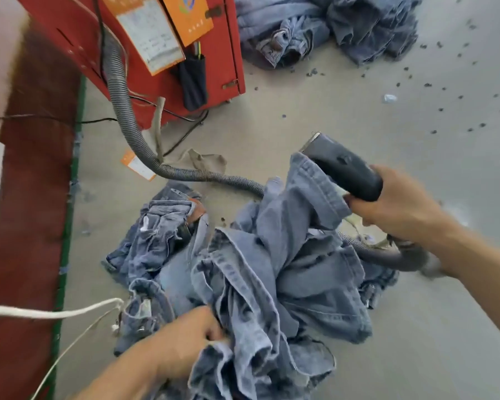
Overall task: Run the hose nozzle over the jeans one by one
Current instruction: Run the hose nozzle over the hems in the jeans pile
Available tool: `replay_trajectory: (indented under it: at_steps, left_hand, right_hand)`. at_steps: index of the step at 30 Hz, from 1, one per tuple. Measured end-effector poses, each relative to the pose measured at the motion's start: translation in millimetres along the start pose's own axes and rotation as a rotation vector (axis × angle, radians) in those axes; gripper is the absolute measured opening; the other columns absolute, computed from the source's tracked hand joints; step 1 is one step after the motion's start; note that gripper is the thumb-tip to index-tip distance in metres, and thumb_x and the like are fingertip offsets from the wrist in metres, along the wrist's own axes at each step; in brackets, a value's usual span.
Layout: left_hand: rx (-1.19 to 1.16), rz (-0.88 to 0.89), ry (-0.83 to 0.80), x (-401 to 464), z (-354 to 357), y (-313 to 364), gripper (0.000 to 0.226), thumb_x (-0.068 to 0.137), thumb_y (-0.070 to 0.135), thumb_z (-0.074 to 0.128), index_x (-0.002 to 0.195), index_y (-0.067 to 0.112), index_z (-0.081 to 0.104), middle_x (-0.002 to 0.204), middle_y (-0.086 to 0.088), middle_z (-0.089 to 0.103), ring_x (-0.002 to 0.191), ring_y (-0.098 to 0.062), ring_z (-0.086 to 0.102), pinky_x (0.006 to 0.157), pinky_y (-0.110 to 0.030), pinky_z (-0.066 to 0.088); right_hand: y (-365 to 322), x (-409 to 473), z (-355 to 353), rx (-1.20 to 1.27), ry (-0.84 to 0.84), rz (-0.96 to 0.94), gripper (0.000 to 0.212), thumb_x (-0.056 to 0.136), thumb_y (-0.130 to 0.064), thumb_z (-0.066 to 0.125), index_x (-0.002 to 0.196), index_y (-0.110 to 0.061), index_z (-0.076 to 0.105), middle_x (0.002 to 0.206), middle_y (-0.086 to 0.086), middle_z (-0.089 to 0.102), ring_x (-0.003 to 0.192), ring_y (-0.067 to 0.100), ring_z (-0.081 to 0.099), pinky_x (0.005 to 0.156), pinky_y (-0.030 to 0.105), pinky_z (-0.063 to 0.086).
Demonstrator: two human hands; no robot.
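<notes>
The bare floor [315, 111] lies open beyond the jeans [272, 255] heaped between both hands — left hand [182, 342] gripping a fold at the near edge, right hand [399, 203] curled round the hose nozzle [344, 168] — its long axis pointing up-left, tip over a raised hem.

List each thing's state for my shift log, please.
right hand: grips the hose nozzle
hose nozzle: raised, against a jeans hem
left hand: grips the held jeans
held jeans: bunched, lifted
floor jeans: crumpled
hose: curved along the floor
</notes>
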State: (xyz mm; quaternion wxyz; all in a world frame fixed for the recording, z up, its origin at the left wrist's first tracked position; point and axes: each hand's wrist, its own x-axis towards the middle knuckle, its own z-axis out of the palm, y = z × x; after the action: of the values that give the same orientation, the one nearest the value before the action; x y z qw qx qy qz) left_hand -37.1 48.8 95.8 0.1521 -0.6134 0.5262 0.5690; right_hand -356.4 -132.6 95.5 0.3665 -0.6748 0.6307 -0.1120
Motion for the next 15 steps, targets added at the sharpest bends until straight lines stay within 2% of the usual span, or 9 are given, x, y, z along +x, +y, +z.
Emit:
replay_trajectory:
  at_steps: [1, 3, 6, 8, 10, 13, 15]
  left_hand:
    - [0.017, 0.063, -0.076, 3.9, 8.0, 0.8, 0.060, 0.096, 0.019, 0.067, 0.039, 0.020, 0.050, 0.036, 0.006, 0.035, 0.044, -0.008, 0.029, 0.048, -0.020, 0.023]
    - [0.008, 0.195, -0.160, 6.9, 23.1, 7.5, 0.056, 0.092, 0.027, 0.067, 0.044, 0.017, 0.040, 0.041, 0.004, 0.028, 0.047, -0.009, 0.023, 0.053, -0.030, 0.022]
    - [0.023, 0.270, -0.132, 20.3, 41.0, 5.5, 0.048, 0.092, 0.038, 0.061, 0.049, 0.026, 0.043, 0.045, 0.007, 0.034, 0.046, -0.005, 0.031, 0.051, -0.019, 0.024]
    - [0.021, 0.255, -0.135, 25.9, 48.2, 7.3, 0.048, 0.092, 0.041, 0.060, 0.057, 0.013, 0.042, 0.048, 0.002, 0.034, 0.049, -0.007, 0.031, 0.053, -0.021, 0.026]
    - [0.029, 0.272, -0.082, 28.3, 53.2, 5.6, 0.054, 0.087, 0.048, 0.059, 0.061, 0.005, 0.039, 0.056, -0.012, 0.034, 0.053, -0.011, 0.029, 0.054, -0.026, 0.025]
    - [0.030, 0.304, -0.064, 28.0, 54.7, 3.4, 0.055, 0.083, 0.050, 0.056, 0.057, 0.007, 0.035, 0.055, -0.012, 0.028, 0.050, -0.012, 0.023, 0.053, -0.028, 0.022]
    - [0.017, 0.295, -0.038, 27.8, 55.1, 4.1, 0.054, 0.081, 0.050, 0.055, 0.057, 0.006, 0.035, 0.053, -0.013, 0.029, 0.049, -0.012, 0.024, 0.051, -0.027, 0.022]
  right_hand:
    - [2.4, 2.4, -4.0, 0.012, 0.015, 0.003, 0.021, 0.086, -0.028, 0.077, 0.098, -0.024, 0.060, 0.058, 0.002, 0.069, 0.044, 0.010, 0.066, 0.040, 0.030, 0.048]
    - [6.0, 6.3, -13.1, 0.069, 0.031, -0.001, 0.022, 0.086, -0.031, 0.078, 0.094, -0.026, 0.059, 0.056, -0.001, 0.069, 0.037, 0.008, 0.059, 0.033, 0.023, 0.041]
    - [7.5, 8.3, -23.0, 0.115, 0.073, -0.011, 0.022, 0.086, -0.036, 0.079, 0.087, -0.028, 0.058, 0.055, -0.001, 0.068, 0.035, 0.010, 0.055, 0.033, 0.021, 0.040]
    - [6.4, 7.2, -27.2, 0.103, 0.052, -0.065, 0.023, 0.087, -0.039, 0.078, 0.089, -0.031, 0.056, 0.057, -0.003, 0.068, 0.037, 0.009, 0.057, 0.035, 0.016, 0.039]
    - [0.9, 3.5, -32.7, 0.090, -0.045, -0.123, 0.029, 0.086, -0.048, 0.076, 0.098, -0.039, 0.052, 0.063, -0.009, 0.070, 0.041, 0.009, 0.062, 0.036, 0.017, 0.042]
    - [0.6, 0.0, -42.8, -0.180, -0.240, -0.209, 0.041, 0.076, -0.066, 0.072, 0.103, -0.048, 0.047, 0.083, -0.025, 0.069, 0.058, 0.003, 0.067, 0.049, 0.024, 0.049]
    - [7.0, -0.5, -46.1, -0.281, -0.376, -0.222, 0.033, 0.082, -0.056, 0.075, 0.106, -0.046, 0.055, 0.080, -0.018, 0.070, 0.058, 0.006, 0.068, 0.055, 0.029, 0.052]
